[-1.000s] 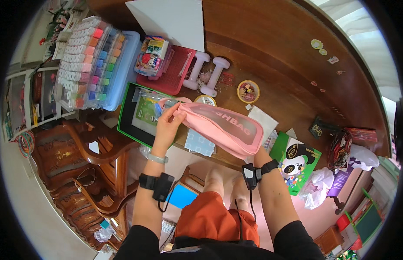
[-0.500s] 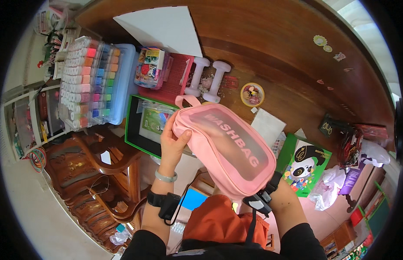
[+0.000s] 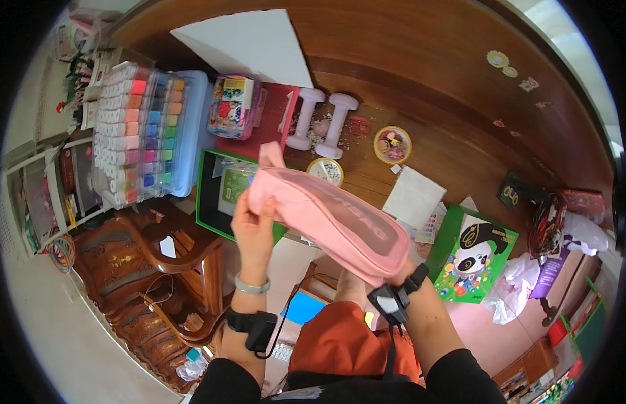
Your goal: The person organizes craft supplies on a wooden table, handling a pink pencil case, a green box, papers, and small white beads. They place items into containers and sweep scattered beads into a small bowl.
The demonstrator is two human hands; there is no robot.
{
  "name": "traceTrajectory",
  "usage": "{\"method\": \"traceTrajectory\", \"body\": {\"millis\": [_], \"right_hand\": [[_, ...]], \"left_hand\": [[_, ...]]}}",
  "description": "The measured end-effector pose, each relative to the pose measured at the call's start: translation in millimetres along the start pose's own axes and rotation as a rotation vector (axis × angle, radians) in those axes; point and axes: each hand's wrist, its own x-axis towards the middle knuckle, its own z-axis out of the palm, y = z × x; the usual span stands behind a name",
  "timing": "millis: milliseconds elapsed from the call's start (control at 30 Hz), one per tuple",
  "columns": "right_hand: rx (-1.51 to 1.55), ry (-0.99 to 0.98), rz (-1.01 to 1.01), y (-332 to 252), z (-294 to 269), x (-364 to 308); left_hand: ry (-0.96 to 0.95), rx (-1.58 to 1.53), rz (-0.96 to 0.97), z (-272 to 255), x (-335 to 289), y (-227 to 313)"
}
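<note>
A pink toiletry bag (image 3: pixel 319 232) with a clear top panel and a loop handle (image 3: pixel 272 155) is held in the air in front of me, its top tilted away. My left hand (image 3: pixel 253 229) is closed on its left end, thumb on the near side. At its right end is my right hand (image 3: pixel 410 266), reaching under or behind the bag; its fingers are hidden there. Black straps with small devices sit on both wrists, and a pale bangle (image 3: pixel 252 285) circles the left one.
On the wooden desk lie two lilac dumbbells (image 3: pixel 338 126), round tins (image 3: pixel 392 146), a white pad (image 3: pixel 414 197) and a green panda box (image 3: pixel 474 259). A green-rimmed black box (image 3: pixel 212 219) and stacked bead cases (image 3: pixel 134 135) are left. A carved wooden chair (image 3: pixel 171 269) stands lower left.
The bag has tipped so its top panel faces farther away, and its right end has come slightly up and left. Both hands moved with it. A tin behind the bag is now visible.
</note>
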Motion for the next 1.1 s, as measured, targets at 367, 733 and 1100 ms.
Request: {"method": "traceTrajectory", "body": {"millis": [367, 733, 1100], "right_hand": [[0.232, -0.026, -0.128, -20, -2, 5], [-0.018, 0.027, -0.193, -6, 20, -59], [-2.060, -0.173, -1.149, 74, 17, -253]], "left_hand": [[0.021, 0.247, 0.187, 5, -29, -20], [-0.023, 0.275, 0.265, 14, -55, 34], [-0.539, -0.595, -0.704, 31, -143, 23]]}}
